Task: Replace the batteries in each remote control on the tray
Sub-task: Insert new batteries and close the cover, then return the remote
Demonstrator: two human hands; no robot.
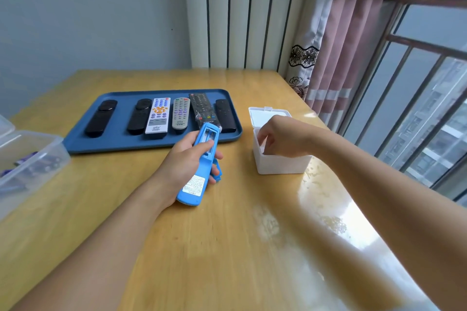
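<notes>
My left hand (pixel 185 159) grips a blue remote (pixel 199 171) above the table, back side up, its battery compartment (pixel 210 137) open at the far end. A loose blue piece (pixel 217 174), perhaps the cover, sits under my left fingers. My right hand (pixel 283 136) reaches down into an open white box (pixel 280 165); its fingertips are hidden inside, so whether they hold anything cannot be seen. Behind lies a blue tray (pixel 118 145) with several remotes in a row, black, white and grey.
A clear plastic container (pixel 27 159) with purple-wrapped items stands at the table's left edge. The white box's lid (pixel 267 115) is folded back. A wall, a radiator, a curtain and a window surround the wooden table (pixel 227 247).
</notes>
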